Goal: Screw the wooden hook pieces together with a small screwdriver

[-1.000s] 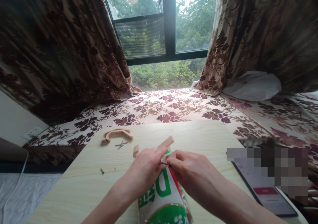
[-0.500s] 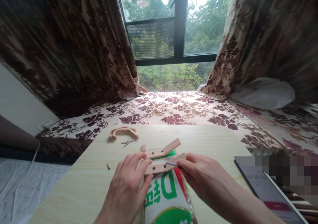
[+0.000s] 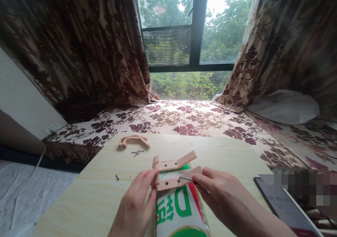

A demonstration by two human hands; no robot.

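Note:
My left hand (image 3: pixel 138 198) is closed on the left end of the nearer curved wooden piece (image 3: pixel 171 183), steadying it. Between the fingertips of my right hand (image 3: pixel 219 191) is a thin metal hex key (image 3: pixel 186 178); its bent tip sits at the right-hand hole of that piece. Just beyond lies a second curved wooden piece (image 3: pixel 175 163) with two dark holes. Both pieces rest across a green, white and red printed packet (image 3: pixel 175 207).
A pale wooden table (image 3: pixel 100 191) carries more curved wooden pieces (image 3: pixel 134 139), several screws (image 3: pixel 137 152) and a lone screw (image 3: pixel 117 177) to the left. At right lies a tablet-like device (image 3: pixel 281 202). A floral-covered ledge (image 3: pixel 189 116) runs behind.
My left fingers have drawn back to the wooden piece's left end. The hex key stays at the same hole. The whole view has shifted slightly, moving everything right and down.

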